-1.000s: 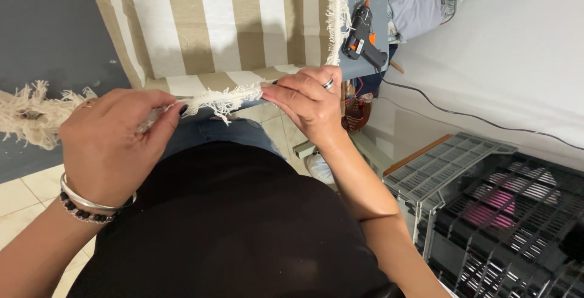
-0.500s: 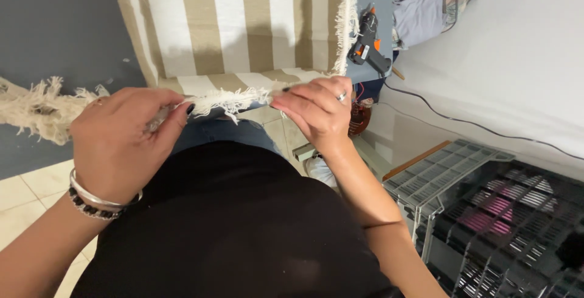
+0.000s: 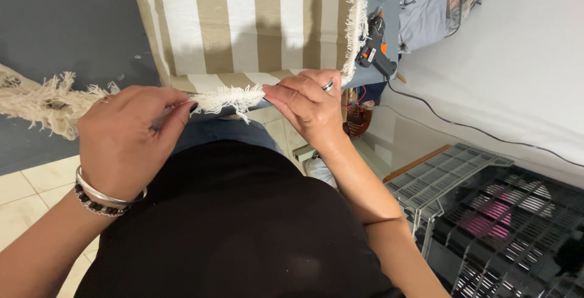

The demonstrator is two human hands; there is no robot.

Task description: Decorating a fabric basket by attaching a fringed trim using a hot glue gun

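Fringe (image 3: pixel 226 98) pinched taut between left hand (image 3: pixel 125 140) and right hand (image 3: pixel 307 106), both closed on it, near striped cloth (image 3: pixel 243 24), for working the edge.

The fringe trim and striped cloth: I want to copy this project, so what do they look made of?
The fringe trim looks like matte cream cotton yarn, its loose ends frayed. The striped cloth looks like coarse woven cotton or linen, matte, with visible weave in the tan bands.

Blk top, jeans, L-wrist bracelets (image 3: pixel 103 197), ring (image 3: pixel 327 86)
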